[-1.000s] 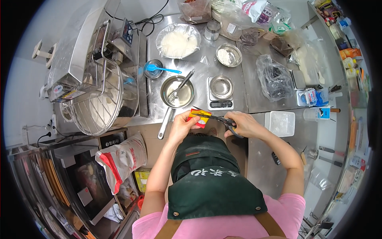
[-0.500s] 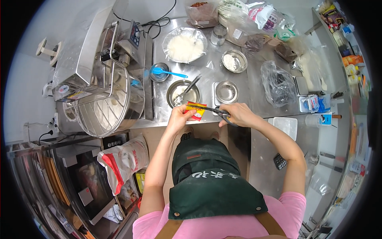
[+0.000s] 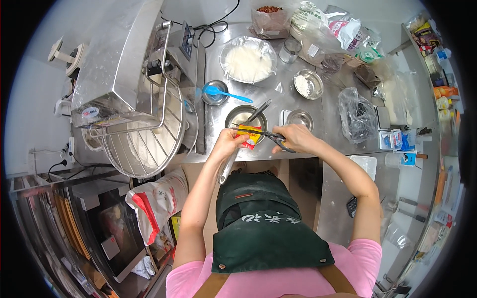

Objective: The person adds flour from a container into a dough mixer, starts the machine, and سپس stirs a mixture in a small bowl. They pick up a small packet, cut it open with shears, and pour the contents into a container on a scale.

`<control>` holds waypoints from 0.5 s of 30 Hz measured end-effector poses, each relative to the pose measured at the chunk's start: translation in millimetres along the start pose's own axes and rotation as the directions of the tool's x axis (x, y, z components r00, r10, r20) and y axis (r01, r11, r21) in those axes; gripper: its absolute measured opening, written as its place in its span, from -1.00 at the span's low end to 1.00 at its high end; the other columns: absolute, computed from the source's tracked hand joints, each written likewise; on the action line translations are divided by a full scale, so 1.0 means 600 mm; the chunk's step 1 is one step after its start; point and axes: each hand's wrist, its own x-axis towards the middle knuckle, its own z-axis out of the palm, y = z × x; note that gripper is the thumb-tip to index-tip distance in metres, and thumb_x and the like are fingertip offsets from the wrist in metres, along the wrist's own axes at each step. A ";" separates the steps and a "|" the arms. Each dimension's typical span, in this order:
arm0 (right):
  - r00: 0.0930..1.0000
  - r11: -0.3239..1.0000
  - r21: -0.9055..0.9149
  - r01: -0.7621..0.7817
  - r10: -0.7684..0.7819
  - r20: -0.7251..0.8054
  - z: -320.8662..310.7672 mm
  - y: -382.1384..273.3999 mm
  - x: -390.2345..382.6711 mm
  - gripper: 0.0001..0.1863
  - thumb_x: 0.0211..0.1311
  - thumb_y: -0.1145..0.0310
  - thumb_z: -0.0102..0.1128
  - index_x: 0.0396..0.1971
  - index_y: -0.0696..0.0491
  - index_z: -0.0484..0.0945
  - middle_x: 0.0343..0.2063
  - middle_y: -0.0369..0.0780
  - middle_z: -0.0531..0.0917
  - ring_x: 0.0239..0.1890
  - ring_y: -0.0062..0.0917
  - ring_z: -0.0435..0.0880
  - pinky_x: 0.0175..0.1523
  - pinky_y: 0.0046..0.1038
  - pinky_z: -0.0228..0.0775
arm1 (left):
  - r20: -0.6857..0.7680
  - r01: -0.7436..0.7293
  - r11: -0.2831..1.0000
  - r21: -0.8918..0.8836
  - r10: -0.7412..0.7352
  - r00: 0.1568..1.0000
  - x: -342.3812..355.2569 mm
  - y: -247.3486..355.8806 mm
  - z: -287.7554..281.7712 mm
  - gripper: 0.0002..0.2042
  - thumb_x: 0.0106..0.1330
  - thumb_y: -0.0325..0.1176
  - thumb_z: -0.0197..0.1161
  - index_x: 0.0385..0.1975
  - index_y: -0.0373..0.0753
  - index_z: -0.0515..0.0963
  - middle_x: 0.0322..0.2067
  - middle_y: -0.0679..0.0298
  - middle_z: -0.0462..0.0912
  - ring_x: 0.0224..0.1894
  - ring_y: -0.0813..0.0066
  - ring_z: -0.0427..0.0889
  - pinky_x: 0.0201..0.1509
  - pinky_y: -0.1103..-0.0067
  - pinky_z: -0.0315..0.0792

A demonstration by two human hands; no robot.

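My left hand (image 3: 230,142) pinches a small yellow-and-red packet (image 3: 252,135) over the table's front edge. My right hand (image 3: 298,139) grips black-handled scissors (image 3: 276,138). Their blades lie across the packet's upper part; whether they have cut through cannot be made out. Just beyond the packet is a steel saucepan (image 3: 230,118) with pale contents, its long handle (image 3: 228,168) pointing toward me under my left wrist. A dark-handled utensil (image 3: 259,111) leans in the pan, its head partly hidden. Right of the pan, a small steel bowl (image 3: 300,119) rests on a white scale (image 3: 283,117).
A blue spatula (image 3: 226,93) lies across a small steel bowl (image 3: 214,101). Behind stand a plastic-covered bowl of white stuff (image 3: 248,59) and a steel bowl with white powder (image 3: 308,84). A big mixer (image 3: 144,134) borders the left; bags (image 3: 357,115) crowd the right.
The view has shifted, so the table's things appear farther right. The pan's handle has come into sight below my left hand. Packet and scissors stay together in my hands.
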 end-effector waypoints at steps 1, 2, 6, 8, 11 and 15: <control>0.998 0.999 -0.021 -0.048 0.049 0.042 -0.006 -0.010 0.004 -0.39 -0.06 -0.16 0.41 -0.25 0.08 0.51 -0.55 -0.09 0.59 -0.38 -0.07 0.60 -0.31 -0.13 0.34 | 0.006 0.001 1.000 0.002 -0.001 1.000 0.002 0.000 -0.007 -0.79 0.33 -0.47 0.25 -0.11 -0.43 0.60 -0.29 0.17 0.71 -0.33 0.50 0.71 -0.26 0.66 0.59; 0.991 0.994 -0.043 -0.097 0.100 0.083 -0.009 -0.015 0.007 -0.39 -0.06 -0.15 0.41 -0.23 0.07 0.52 -0.54 -0.10 0.60 -0.37 -0.08 0.61 -0.31 -0.13 0.35 | 0.011 0.032 0.999 0.034 -0.033 0.999 0.007 -0.002 -0.015 -0.79 0.32 -0.50 0.24 -0.10 -0.45 0.59 -0.26 0.15 0.71 -0.30 0.49 0.70 -0.24 0.63 0.61; 0.993 0.992 -0.026 -0.120 0.120 -0.001 0.002 -0.012 -0.004 -0.38 -0.10 -0.14 0.44 -0.21 0.06 0.52 -0.44 -0.11 0.61 -0.30 -0.10 0.62 -0.26 -0.15 0.37 | 0.047 0.048 0.998 0.039 -0.050 0.998 0.024 -0.007 -0.020 -0.77 0.32 -0.53 0.23 -0.06 -0.44 0.58 -0.22 0.14 0.70 -0.25 0.48 0.69 -0.20 0.60 0.63; 0.970 0.983 -0.095 -0.158 0.136 -0.203 0.007 -0.001 -0.033 -0.37 -0.15 -0.11 0.48 -0.19 0.05 0.53 -0.34 -0.13 0.61 -0.25 -0.14 0.61 -0.23 -0.18 0.38 | 0.054 0.034 0.999 0.005 -0.035 0.998 0.030 -0.010 -0.020 -0.77 0.33 -0.52 0.23 -0.06 -0.43 0.59 -0.23 0.15 0.70 -0.24 0.48 0.69 -0.18 0.59 0.64; 0.867 0.934 0.005 -0.356 0.332 -0.370 0.018 0.049 -0.109 -0.33 -0.22 -0.08 0.53 -0.15 0.03 0.53 -0.28 -0.14 0.61 -0.24 -0.18 0.61 -0.19 -0.22 0.41 | 0.043 0.008 1.000 0.004 -0.008 0.999 0.043 -0.015 -0.028 -0.78 0.36 -0.49 0.20 -0.06 -0.41 0.57 -0.24 0.17 0.70 -0.27 0.47 0.71 -0.17 0.61 0.62; 0.461 0.621 0.207 -0.756 0.730 -0.505 0.085 0.194 -0.211 -0.40 -0.14 0.02 0.53 -0.12 -0.01 0.52 -0.36 -0.13 0.61 -0.28 -0.18 0.63 -0.18 -0.22 0.45 | 0.089 0.065 0.998 -0.024 -0.062 0.994 0.052 -0.020 -0.011 -0.73 0.39 -0.48 0.16 0.04 -0.39 0.50 -0.15 0.16 0.67 -0.18 0.47 0.69 -0.09 0.57 0.63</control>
